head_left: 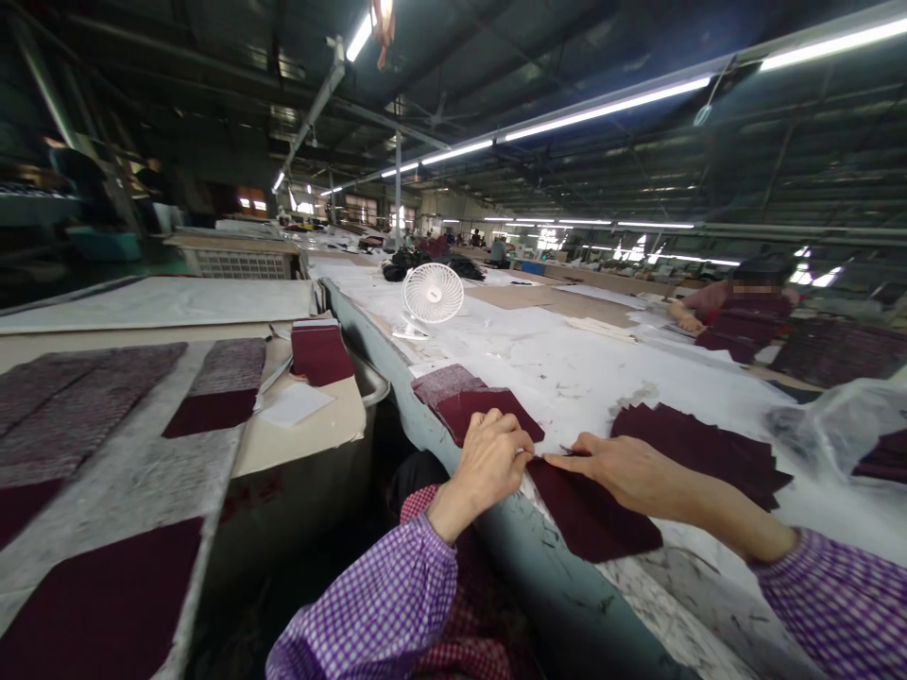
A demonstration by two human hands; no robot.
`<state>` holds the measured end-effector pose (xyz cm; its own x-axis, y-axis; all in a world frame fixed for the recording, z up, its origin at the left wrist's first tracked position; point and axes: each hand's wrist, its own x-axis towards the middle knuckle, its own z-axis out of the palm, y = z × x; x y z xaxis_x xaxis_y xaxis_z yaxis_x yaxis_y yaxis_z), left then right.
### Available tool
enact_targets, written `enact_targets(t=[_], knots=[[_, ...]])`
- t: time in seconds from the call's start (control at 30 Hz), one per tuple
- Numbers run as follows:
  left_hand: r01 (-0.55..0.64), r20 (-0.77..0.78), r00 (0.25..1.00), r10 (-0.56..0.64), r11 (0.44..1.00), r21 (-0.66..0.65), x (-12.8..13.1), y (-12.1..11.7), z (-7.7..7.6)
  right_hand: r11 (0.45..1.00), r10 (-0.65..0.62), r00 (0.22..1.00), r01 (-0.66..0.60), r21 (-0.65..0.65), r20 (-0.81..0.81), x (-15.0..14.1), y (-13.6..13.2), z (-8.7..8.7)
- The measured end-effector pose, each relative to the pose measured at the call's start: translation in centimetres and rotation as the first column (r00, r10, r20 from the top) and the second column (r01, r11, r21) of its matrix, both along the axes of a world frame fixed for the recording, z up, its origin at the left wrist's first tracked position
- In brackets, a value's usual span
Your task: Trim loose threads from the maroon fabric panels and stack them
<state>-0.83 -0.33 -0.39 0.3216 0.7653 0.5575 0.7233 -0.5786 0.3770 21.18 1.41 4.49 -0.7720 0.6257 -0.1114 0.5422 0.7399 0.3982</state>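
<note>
At the table's near edge, my left hand (492,455) is closed in a pinch at the corner of a dark maroon fabric piece (591,519). My right hand (627,475) lies over the upper edge of that piece, index finger pointing at the left fingertips and the other fingers curled in on the cloth. A small dark bit shows by the right thumb; its kind is unclear. Just beyond my left hand sits a stack of maroon and speckled grey fabric pieces (460,395). Right of my right hand, more maroon pieces (698,453) lie fanned out.
A white fan (432,294) stands on the long white-covered table (524,359). To the left, a side table carries speckled fabric panels (92,397) and a maroon stack (320,353). Clear plastic (829,434) lies at right. Across the table a person (744,312) handles maroon cloth.
</note>
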Motion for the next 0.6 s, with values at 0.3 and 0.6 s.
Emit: enact_targets(t=[0.3, 0.6], knots=[[0.006, 0.017, 1.000, -0.005, 1.000, -0.027, -0.4, 0.1, -1.1, 0.991, 0.104, 0.993, -0.109, 0.084, 0.061, -1.0, 0.4, 0.0], [-0.040, 0.194, 0.980, 0.055, 0.996, -0.080, -1.7, -0.2, -1.4, 0.955, 0.151, 0.988, -0.139, 0.261, -0.024, -0.9, -0.7, -2.1]])
